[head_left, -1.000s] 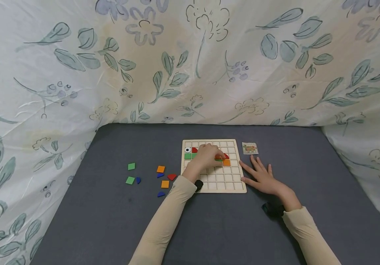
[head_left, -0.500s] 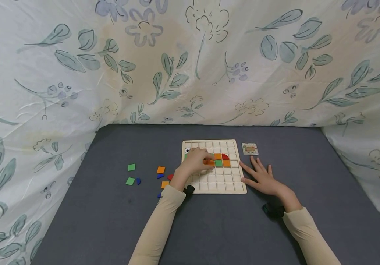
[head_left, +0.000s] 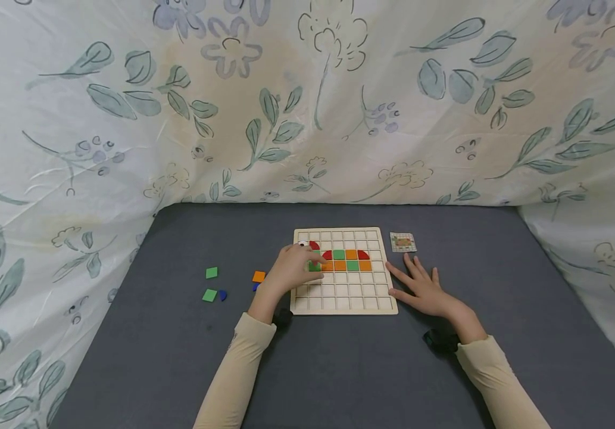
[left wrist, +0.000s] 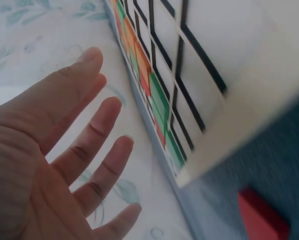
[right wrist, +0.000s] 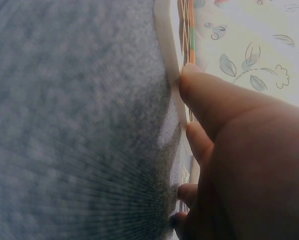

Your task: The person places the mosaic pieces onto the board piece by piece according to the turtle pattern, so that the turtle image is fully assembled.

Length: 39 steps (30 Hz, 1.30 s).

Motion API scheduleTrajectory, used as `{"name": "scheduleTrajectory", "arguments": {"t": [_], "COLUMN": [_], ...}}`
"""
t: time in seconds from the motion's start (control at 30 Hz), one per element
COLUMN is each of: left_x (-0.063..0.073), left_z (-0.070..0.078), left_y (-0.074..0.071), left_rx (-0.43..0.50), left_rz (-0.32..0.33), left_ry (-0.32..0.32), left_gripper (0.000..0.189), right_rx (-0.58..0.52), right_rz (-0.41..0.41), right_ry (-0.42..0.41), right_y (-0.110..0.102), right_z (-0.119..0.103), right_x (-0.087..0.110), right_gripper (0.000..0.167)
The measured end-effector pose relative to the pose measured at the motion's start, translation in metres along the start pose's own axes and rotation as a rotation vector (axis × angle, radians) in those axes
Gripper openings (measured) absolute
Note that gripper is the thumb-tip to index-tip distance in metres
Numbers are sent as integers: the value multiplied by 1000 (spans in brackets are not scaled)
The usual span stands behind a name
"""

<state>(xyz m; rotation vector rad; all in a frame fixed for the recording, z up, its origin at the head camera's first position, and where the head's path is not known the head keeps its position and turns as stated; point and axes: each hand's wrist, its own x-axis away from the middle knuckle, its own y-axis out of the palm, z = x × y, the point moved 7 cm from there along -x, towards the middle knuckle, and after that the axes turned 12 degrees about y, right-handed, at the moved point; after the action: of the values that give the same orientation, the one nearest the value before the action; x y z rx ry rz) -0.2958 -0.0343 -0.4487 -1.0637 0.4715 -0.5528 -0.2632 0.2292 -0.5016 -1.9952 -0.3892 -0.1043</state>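
Observation:
In the head view my left hand [head_left: 292,268] is over the left side of a pale gridded board [head_left: 345,295]. The left wrist view shows its fingers [left wrist: 102,122] spread apart, with nothing held. Two rows of coloured pieces lie in the grid, among them a green square [head_left: 339,254], an orange square [head_left: 365,266] and a red rounded piece [head_left: 363,255]. The left fingers partly cover the row's left end, including an eye piece [head_left: 303,243]. My right hand [head_left: 425,292] lies spread at the board's right edge, thumb and a finger touching it in the right wrist view.
Left of the board lie loose green squares [head_left: 211,272], a blue piece [head_left: 223,295] and an orange square [head_left: 259,276]. The left arm hides more pieces; a red piece [left wrist: 262,215] shows in the left wrist view. A small picture card [head_left: 403,242] lies behind the right hand.
My left hand has moved leftwards across the board, uncovering the red, green and orange pieces in the middle of the rows. The right hand stays at the board's edge.

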Motion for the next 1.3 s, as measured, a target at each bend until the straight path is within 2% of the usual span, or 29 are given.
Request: {"name": "scheduleTrajectory", "arguments": {"t": [0.27,0.5,0.67,0.87,1.1,1.3], "left_x": [24,44,59,77,100,123], "left_z": [-13,-28,-40,-49,-64,-78], "left_y": [-16,-26,-32,-41,-49,-55], "left_rx": [-18,-52,-69,-66,-112,-97], "left_rz": [52,74,77,88,103,109], "left_ry": [-16,-63,-96,-102,-138,-169], "left_gripper": [29,30,32,32,29,30], "right_rx": [3,1,8,13,-5,0], "right_rz": [0,-1,2,1,-1,2], "right_ry": [9,9,5,2,-6,-3], "right_y": [2,2,1,2,1,0], "right_z": [1,1,1,1,-1,0], "right_x": [-1,-1,-1,-2,-2,-1], "right_gripper": [68,67,67,67,67,67]}}
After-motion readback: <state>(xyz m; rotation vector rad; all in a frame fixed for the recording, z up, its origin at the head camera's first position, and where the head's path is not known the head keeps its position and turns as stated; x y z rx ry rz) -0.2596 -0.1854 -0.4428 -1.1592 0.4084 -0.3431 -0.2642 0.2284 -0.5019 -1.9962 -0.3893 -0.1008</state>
